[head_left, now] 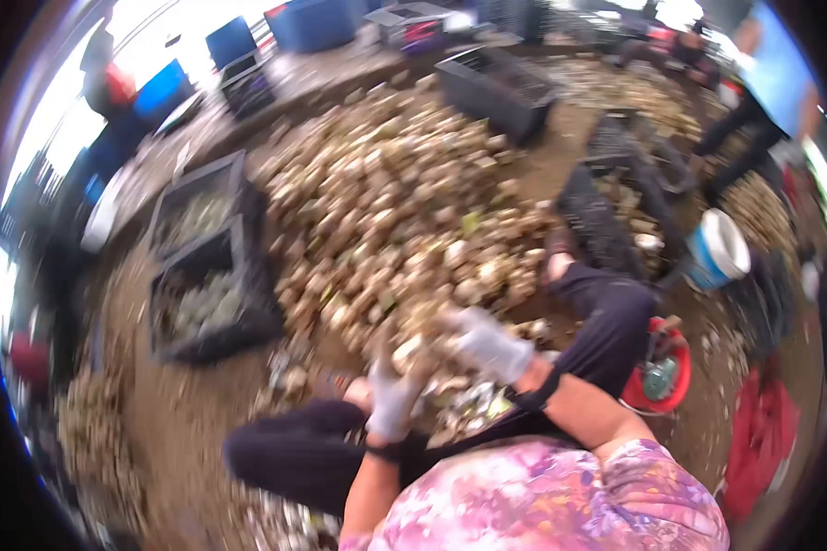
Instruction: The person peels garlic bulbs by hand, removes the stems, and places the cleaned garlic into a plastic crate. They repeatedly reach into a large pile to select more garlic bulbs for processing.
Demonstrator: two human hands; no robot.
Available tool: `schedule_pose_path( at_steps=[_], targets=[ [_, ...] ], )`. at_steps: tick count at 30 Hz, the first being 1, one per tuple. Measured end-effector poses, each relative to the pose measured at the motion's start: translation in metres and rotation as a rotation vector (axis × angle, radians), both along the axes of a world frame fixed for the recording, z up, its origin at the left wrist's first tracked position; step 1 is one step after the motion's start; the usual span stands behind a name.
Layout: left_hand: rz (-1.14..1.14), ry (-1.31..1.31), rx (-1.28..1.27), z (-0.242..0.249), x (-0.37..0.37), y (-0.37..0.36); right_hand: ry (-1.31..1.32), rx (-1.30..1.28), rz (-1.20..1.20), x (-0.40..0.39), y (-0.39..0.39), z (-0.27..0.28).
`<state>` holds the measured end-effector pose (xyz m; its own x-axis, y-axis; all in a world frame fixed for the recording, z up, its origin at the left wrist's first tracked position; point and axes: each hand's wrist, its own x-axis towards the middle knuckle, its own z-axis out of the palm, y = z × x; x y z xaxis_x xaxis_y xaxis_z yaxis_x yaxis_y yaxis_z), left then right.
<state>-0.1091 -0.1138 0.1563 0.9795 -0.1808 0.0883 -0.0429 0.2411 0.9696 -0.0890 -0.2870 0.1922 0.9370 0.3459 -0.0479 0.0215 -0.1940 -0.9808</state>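
A large heap of pale, roundish bulb-like produce [386, 202] lies on the ground before my crossed legs. My left hand [397, 390], in a whitish glove, is at the near edge of the heap, its fingers blurred around a pale bulb [408, 353]. To its right, my right hand [489, 343], also gloved, reaches toward the same spot, and its fingertips are smeared by motion. What it holds, if anything, cannot be made out. Pale and greenish scraps [469, 409] lie between my legs, just below the hands.
Black crates [213, 317] with pale contents stand left of the heap; others [606, 216] stand right, and one [496, 92] behind. A red basin [663, 372] and a white-and-blue bucket [719, 250] are at my right. A person in light blue [781, 73] stands at upper right.
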Motion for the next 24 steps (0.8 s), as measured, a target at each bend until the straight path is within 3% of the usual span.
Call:
schedule_pose_path(
  at_steps=[2, 5, 6, 8, 9, 12, 13, 14, 16, 17, 18, 20, 23, 24],
  targets=[
    [0.053, -0.106, 0.256, 0.018, -0.004, -0.008, -0.194, -0.097, -0.073, 0.004, 0.0, -0.032],
    [0.047, -0.223, 0.28, 0.006, -0.003, -0.017, -0.165, -0.394, -0.219, 0.0, 0.0, -0.03],
    [0.037, -0.115, 0.067, 0.013, -0.011, -0.027, -0.213, -0.431, -0.254, 0.0, 0.003, -0.039],
    [-0.046, 0.132, -0.007, -0.009, -0.004, -0.01, -0.131, -0.335, -0.338, -0.007, 0.006, -0.04],
    [0.072, 0.022, -0.028, -0.012, -0.002, -0.024, -0.074, -0.327, -0.318, -0.007, 0.004, -0.04],
    [-0.312, 0.71, -0.605, -0.005, 0.006, -0.009, -0.333, -0.381, -0.278, -0.015, 0.002, -0.046],
    [-0.333, 0.916, -0.842, -0.02, 0.01, -0.01, -0.44, -0.423, -0.306, -0.017, 0.001, -0.042],
    [-0.303, 0.951, -0.904, -0.035, 0.006, -0.009, -0.426, -0.549, -0.265, -0.022, -0.002, -0.035],
    [-0.305, 0.946, -0.866, -0.02, 0.003, -0.015, -0.431, -0.407, -0.358, -0.023, -0.001, -0.049],
    [-0.411, 0.821, -0.75, -0.028, 0.006, -0.011, -0.376, -0.298, -0.343, -0.019, -0.001, -0.066],
    [-1.13, 0.512, -0.963, -0.026, 0.023, -0.011, -0.153, -0.009, -0.325, -0.02, -0.001, -0.057],
    [-0.3, 0.66, -0.483, -0.028, 0.006, 0.001, 0.197, 0.42, -0.106, -0.019, -0.008, -0.042],
    [-0.12, 0.695, -0.366, -0.016, 0.007, -0.018, 0.258, 0.377, -0.2, -0.018, -0.005, -0.04],
    [-0.036, 0.463, -0.221, -0.018, 0.005, -0.021, 0.248, 0.358, -0.244, -0.019, -0.005, -0.033]
  ],
)
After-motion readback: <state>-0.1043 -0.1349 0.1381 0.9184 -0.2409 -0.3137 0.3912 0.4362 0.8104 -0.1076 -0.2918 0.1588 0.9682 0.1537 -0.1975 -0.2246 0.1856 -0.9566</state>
